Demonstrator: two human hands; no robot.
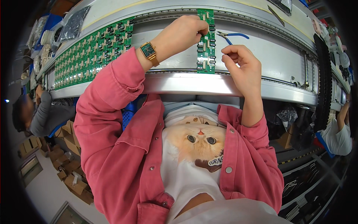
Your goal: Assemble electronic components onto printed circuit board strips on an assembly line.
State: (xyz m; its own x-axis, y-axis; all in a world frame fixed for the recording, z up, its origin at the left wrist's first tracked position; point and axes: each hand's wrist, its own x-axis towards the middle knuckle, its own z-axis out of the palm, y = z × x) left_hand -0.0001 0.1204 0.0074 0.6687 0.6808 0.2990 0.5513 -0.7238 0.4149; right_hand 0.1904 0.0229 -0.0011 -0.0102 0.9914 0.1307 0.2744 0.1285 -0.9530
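A narrow green circuit board (203,56) with black and pale components lies across the two metal rails of the bench. Over its upper part is my left hand (186,31), its fingers closed and bent down at the board's components. Whatever its fingertips pinch is hidden. My right hand (246,69) hovers just right of the board, thumb and fingers curled together; anything between them is too small to make out. Beyond it lie blue-handled cutting pliers (237,35), partly behind the hand.
A row of similar green circuit boards (93,52) fills the rails at the left. The front rail (194,84) runs between me and the work surface. Tweezers (276,15) lie at the far right. One person (44,112) sits at the left, another (337,134) at the right.
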